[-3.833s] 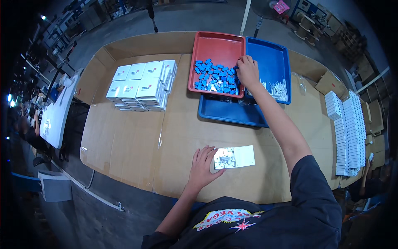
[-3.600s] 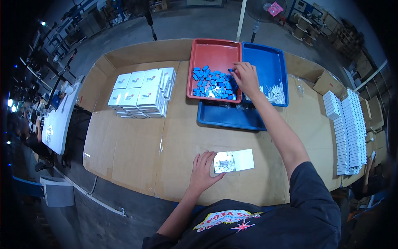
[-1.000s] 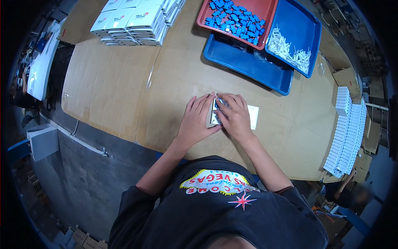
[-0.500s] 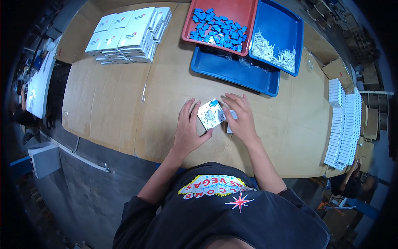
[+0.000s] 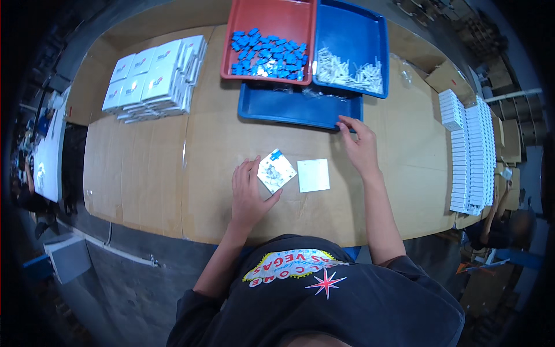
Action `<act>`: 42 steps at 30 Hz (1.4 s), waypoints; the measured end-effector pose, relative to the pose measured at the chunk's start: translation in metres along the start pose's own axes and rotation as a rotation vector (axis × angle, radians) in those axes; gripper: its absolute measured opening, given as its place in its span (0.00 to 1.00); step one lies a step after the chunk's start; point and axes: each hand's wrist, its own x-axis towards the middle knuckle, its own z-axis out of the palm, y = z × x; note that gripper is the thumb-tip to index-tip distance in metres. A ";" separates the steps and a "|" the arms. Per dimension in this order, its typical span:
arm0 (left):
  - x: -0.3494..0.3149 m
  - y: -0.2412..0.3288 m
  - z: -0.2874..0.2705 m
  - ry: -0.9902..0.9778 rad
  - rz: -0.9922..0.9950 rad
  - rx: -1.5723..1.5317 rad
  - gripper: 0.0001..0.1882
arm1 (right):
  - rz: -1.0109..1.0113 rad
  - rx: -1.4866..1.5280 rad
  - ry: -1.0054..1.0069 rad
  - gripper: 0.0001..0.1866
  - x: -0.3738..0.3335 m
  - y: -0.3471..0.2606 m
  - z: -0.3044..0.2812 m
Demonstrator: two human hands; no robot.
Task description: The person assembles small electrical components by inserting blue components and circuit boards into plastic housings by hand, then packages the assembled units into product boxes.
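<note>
White case (image 5: 277, 172), blue piece (image 5: 276, 155); red tray (image 5: 273, 18); black shirt (image 5: 381, 306), red star (image 5: 325, 283).

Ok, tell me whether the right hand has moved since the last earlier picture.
Yes: the right hand has moved forward, toward the near right corner of the lower blue tray.

Downward fisheye view from overhead

We find the table (image 5: 217, 136) brightly lit, the floor (image 5: 173, 257) at 8 o'clock dim. Glare whitens some blue pieces (image 5: 269, 56) at 12 o'clock; the lid (image 5: 314, 175), just off centre towards 3, looks pale. Fisheye distortion bends the table's edges; our view darkens to black at its rim.
</note>
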 end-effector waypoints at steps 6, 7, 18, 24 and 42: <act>-0.003 0.002 -0.002 -0.011 0.000 0.011 0.49 | -0.021 -0.047 -0.040 0.09 0.026 0.003 -0.003; -0.002 0.002 -0.001 -0.017 0.003 0.016 0.49 | -0.016 -0.043 -0.036 0.09 0.024 0.001 -0.006; -0.003 0.000 -0.002 0.068 -0.053 -0.246 0.49 | -0.116 -0.116 -0.705 0.26 -0.076 -0.015 -0.008; -0.002 0.012 0.003 0.185 -0.239 -0.905 0.46 | 0.058 0.160 -0.587 0.14 -0.074 -0.026 -0.027; 0.019 0.048 -0.017 -0.108 -0.898 -1.986 0.39 | -0.069 -0.305 -0.414 0.33 -0.111 -0.027 0.002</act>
